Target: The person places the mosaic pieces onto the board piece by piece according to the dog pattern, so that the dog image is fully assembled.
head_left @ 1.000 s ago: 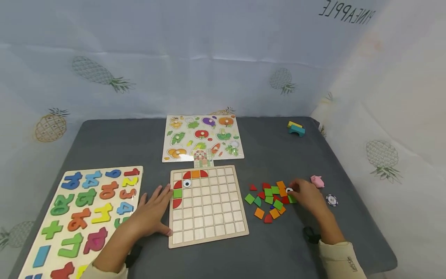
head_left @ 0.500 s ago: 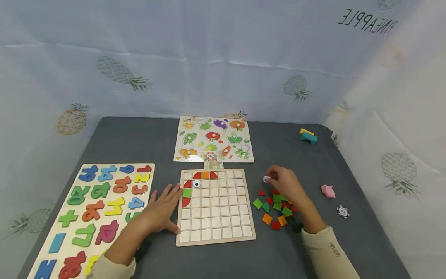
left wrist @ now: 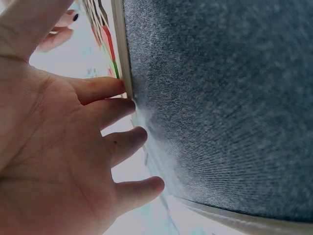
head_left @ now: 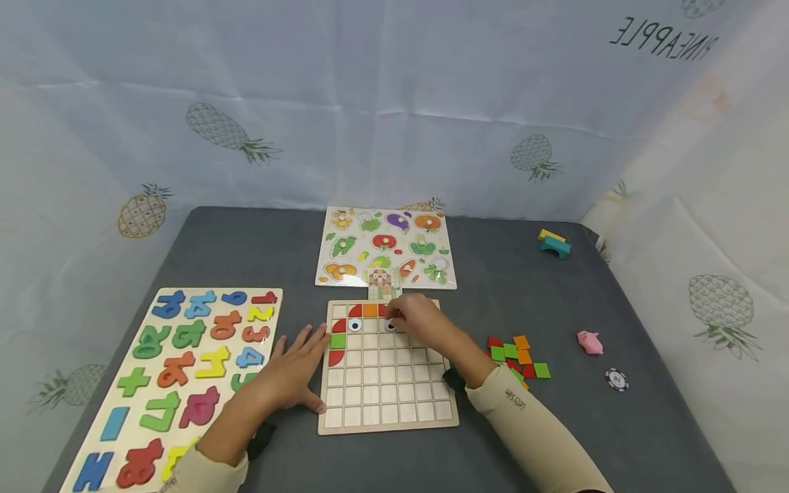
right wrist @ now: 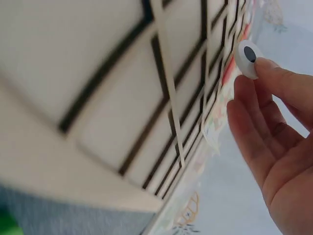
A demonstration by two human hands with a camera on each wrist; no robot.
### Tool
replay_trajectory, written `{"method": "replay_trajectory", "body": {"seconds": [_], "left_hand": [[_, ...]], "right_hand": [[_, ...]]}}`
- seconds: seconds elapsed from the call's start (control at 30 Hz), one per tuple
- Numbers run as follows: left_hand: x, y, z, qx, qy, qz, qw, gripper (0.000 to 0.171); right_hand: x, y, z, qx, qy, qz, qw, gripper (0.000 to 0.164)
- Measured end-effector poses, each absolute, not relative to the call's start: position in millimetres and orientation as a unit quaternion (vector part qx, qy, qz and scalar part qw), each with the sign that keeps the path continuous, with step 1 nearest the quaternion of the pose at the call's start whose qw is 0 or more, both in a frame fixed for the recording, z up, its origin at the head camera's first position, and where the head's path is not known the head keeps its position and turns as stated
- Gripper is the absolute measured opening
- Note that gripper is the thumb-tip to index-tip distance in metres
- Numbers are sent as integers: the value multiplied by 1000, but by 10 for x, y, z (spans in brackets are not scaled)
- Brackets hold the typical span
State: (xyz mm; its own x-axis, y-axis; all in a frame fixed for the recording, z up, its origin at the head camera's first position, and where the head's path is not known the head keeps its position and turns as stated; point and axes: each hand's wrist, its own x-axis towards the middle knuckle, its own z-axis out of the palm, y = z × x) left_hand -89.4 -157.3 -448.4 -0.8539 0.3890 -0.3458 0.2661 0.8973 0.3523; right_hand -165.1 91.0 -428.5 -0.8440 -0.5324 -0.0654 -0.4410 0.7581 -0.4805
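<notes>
A wooden grid board [head_left: 388,431] lies in front of me in the head view. Along its top and left rows sit red rounded pieces [head_left: 335,358], a green square [head_left: 337,341], an orange square [head_left: 370,311] and a white disc with a black eye [head_left: 355,325]. My right hand [head_left: 425,323] pinches a second eye disc [right wrist: 241,59] between thumb and fingers, over the board's upper part. My left hand [head_left: 291,375] lies spread along the board's left edge, its fingertips touching the rim; the left wrist view shows its straight fingers [left wrist: 132,193].
Loose coloured pieces [head_left: 524,357] lie right of the board, partly behind my right forearm. A number puzzle [head_left: 123,383] stands left, a vegetable puzzle [head_left: 364,229] and pattern card [head_left: 383,282] behind. A pink pig [head_left: 590,342], poker chip [head_left: 616,379] and arched blocks [head_left: 555,246] are at right.
My right hand has picked up an eye disc from the loose pieces and carried it left over the board's upper rows. The left hand stays at the board's edge; the head view has shifted slightly.
</notes>
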Motion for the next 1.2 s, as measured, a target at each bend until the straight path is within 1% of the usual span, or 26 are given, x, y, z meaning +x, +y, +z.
{"method": "replay_trajectory", "body": {"seconds": [0.2, 0.53, 0.7, 0.87, 0.97, 1.2], "left_hand": [[-906, -1565, -4468, 176, 951, 147, 208, 120], [-902, -1554, -4478, 176, 951, 148, 207, 120], [-911, -1560, -4471, 174, 952, 145, 207, 119], [-915, -1576, -4462, 181, 951, 153, 196, 119], [-908, -1606, -4459, 179, 952, 159, 192, 120], [-912, -1598, -4472, 188, 948, 166, 197, 120]], "right_hand": [[-1666, 828, -4340, -255, 938, -214, 97, 9], [-1672, 826, -4373, -255, 937, -217, 96, 11], [-1684, 909, -4342, -260, 933, -237, 76, 14], [-1689, 1142, -4206, -224, 945, -227, 67, 18], [-1669, 1333, -4121, -199, 957, -195, 80, 19], [-1469, 1820, -4072, -150, 973, -99, 146, 20]]}}
